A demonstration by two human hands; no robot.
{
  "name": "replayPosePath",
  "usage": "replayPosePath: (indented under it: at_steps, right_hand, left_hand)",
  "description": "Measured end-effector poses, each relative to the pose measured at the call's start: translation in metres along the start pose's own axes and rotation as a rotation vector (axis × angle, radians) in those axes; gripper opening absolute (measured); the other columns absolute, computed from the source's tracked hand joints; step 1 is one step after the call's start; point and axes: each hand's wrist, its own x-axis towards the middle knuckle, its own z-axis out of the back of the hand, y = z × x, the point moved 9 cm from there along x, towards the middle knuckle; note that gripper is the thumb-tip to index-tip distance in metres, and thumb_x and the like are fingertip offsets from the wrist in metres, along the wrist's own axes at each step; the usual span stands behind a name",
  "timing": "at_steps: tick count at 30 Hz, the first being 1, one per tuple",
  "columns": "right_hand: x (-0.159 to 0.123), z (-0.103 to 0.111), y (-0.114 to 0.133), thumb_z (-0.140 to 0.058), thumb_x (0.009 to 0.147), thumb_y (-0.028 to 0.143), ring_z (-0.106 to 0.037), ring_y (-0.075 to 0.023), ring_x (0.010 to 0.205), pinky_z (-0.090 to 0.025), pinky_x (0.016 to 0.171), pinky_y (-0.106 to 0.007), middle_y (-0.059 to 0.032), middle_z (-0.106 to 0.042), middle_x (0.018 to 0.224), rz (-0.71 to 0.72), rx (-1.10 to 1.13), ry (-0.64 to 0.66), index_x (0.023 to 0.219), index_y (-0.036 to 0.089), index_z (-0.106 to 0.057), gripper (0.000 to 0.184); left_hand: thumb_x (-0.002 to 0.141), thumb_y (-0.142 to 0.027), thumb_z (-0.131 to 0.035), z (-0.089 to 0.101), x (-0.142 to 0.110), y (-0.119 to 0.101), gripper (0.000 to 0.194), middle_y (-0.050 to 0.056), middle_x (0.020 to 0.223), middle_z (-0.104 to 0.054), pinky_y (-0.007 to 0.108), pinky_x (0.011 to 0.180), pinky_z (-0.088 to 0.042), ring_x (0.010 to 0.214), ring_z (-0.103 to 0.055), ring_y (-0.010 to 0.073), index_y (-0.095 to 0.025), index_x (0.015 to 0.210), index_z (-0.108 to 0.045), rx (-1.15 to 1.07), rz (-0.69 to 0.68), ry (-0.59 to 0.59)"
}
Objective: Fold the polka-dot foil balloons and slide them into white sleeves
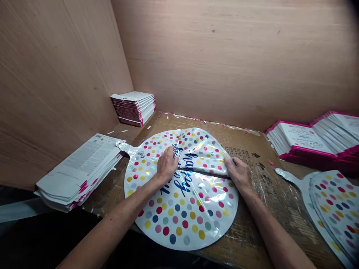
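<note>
A flat, round foil balloon [185,216] with coloured dots and dark blue lettering lies in front of me, its tail pointing left. A raised fold runs across it from the middle to the right side. My left hand [167,164] is closed on the foil near the centre, over part of the lettering. At the right edge my right hand [238,173] pinches the fold, thumb on top and fingers mostly hidden. The balloon's near edge hangs over the front of the cardboard-covered table [269,209].
Left of the balloon lies a stack of printed card sleeves [81,168]. A neat pile of pink-edged packs [134,108] stands in the back left corner, more pink-edged packs [311,138] at right. Several dotted balloons [331,201] lie front right. Wooden panels [224,59] enclose the back and left.
</note>
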Motion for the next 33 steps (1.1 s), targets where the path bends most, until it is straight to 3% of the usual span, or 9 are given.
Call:
replayPosePath:
  at_steps: [5, 7, 10, 13, 15, 17, 21, 29, 33]
  right_hand:
    - [0.007, -0.005, 0.001, -0.049, 0.091, 0.039, -0.065, -0.0235, 0.072, -0.040, 0.062, -0.030, -0.0097, -0.072, 0.079, -0.008, -0.343, -0.022, 0.112, 0.019, -0.069, 0.035]
    - [0.005, -0.007, 0.001, -0.047, 0.093, 0.038, -0.066, -0.0248, 0.074, -0.042, 0.064, -0.031, -0.0106, -0.072, 0.080, -0.002, -0.390, 0.011, 0.116, 0.019, -0.068, 0.036]
    - [-0.005, 0.002, 0.012, -0.042, 0.096, 0.038, -0.067, -0.0288, 0.083, -0.047, 0.071, -0.036, -0.0150, -0.072, 0.091, 0.056, -0.426, -0.012, 0.124, 0.014, -0.062, 0.042]
    - [-0.024, 0.005, 0.055, -0.047, 0.094, 0.043, -0.058, -0.0345, 0.115, -0.045, 0.092, -0.045, -0.0225, -0.060, 0.128, 0.406, -0.441, -0.069, 0.135, 0.010, -0.051, 0.053]
    - [-0.040, -0.014, 0.086, -0.051, 0.091, 0.035, -0.049, -0.0342, 0.127, -0.039, 0.103, -0.048, -0.0201, -0.052, 0.140, 0.717, -0.463, 0.054, 0.135, 0.013, -0.050, 0.050]
    - [-0.047, -0.040, 0.098, -0.050, 0.088, 0.020, -0.051, -0.0322, 0.124, -0.039, 0.103, -0.047, -0.0184, -0.056, 0.136, 0.854, -0.534, 0.241, 0.129, 0.013, -0.054, 0.042]
    - [-0.033, -0.058, 0.092, -0.038, 0.088, 0.003, -0.059, -0.0295, 0.110, -0.048, 0.090, -0.039, -0.0200, -0.063, 0.119, 0.747, -0.713, 0.326, 0.118, 0.009, -0.057, 0.036]
    - [-0.076, -0.015, 0.046, -0.046, 0.080, 0.001, -0.067, -0.0293, 0.075, -0.050, 0.062, -0.038, -0.0186, -0.069, 0.083, 0.451, -0.826, 0.464, 0.081, 0.016, -0.069, 0.028]
    - [-0.096, -0.011, 0.087, -0.047, 0.084, 0.009, -0.068, -0.0291, 0.066, -0.051, 0.056, -0.038, -0.0191, -0.070, 0.077, 0.457, -0.690, 0.391, 0.095, 0.014, -0.070, 0.026]
  left_hand:
    - [0.093, -0.017, -0.045, 0.003, -0.011, -0.029, 0.046, 0.018, 0.140, -0.050, 0.036, 0.092, -0.051, 0.117, -0.060, 0.0274, -0.013, 0.139, -0.044, 0.231, -0.087, -0.085]
    - [0.096, -0.025, -0.043, -0.003, -0.010, -0.051, 0.047, 0.017, 0.153, -0.038, 0.042, 0.107, -0.041, 0.136, -0.045, 0.0309, -0.013, 0.142, -0.043, 0.286, -0.272, -0.096]
    - [0.097, -0.046, -0.041, -0.032, -0.007, -0.062, 0.057, 0.015, 0.158, -0.033, 0.053, 0.119, -0.023, 0.148, -0.022, 0.0347, -0.015, 0.145, -0.043, 0.329, -0.445, 0.041]
    - [0.097, -0.055, -0.035, -0.055, 0.000, -0.045, 0.066, 0.019, 0.157, -0.033, 0.058, 0.119, -0.017, 0.148, -0.022, 0.0381, -0.012, 0.147, -0.041, 0.361, -0.383, 0.128]
    - [0.098, -0.057, -0.030, -0.059, 0.000, -0.039, 0.068, 0.019, 0.158, -0.030, 0.058, 0.119, -0.014, 0.149, -0.018, 0.0381, -0.012, 0.148, -0.039, 0.354, -0.387, 0.126]
    - [0.098, -0.060, -0.025, -0.059, 0.001, -0.035, 0.071, 0.018, 0.160, -0.026, 0.057, 0.120, -0.012, 0.150, -0.013, 0.0359, -0.013, 0.151, -0.035, 0.308, -0.389, 0.142]
    - [0.099, -0.059, -0.009, -0.053, 0.008, -0.025, 0.075, 0.015, 0.164, -0.012, 0.049, 0.121, -0.016, 0.152, -0.005, 0.0304, -0.011, 0.155, -0.021, 0.141, -0.302, 0.177]
    - [0.098, -0.060, -0.023, -0.047, 0.011, -0.028, 0.076, 0.019, 0.162, -0.019, 0.052, 0.121, -0.014, 0.151, -0.008, 0.0344, -0.007, 0.152, -0.029, 0.100, -0.262, 0.235]
    - [0.091, -0.047, -0.054, -0.019, -0.053, -0.078, 0.071, 0.020, 0.160, -0.025, 0.048, 0.120, -0.024, 0.150, -0.017, 0.0325, -0.009, 0.148, -0.037, 0.049, -0.683, 0.126]
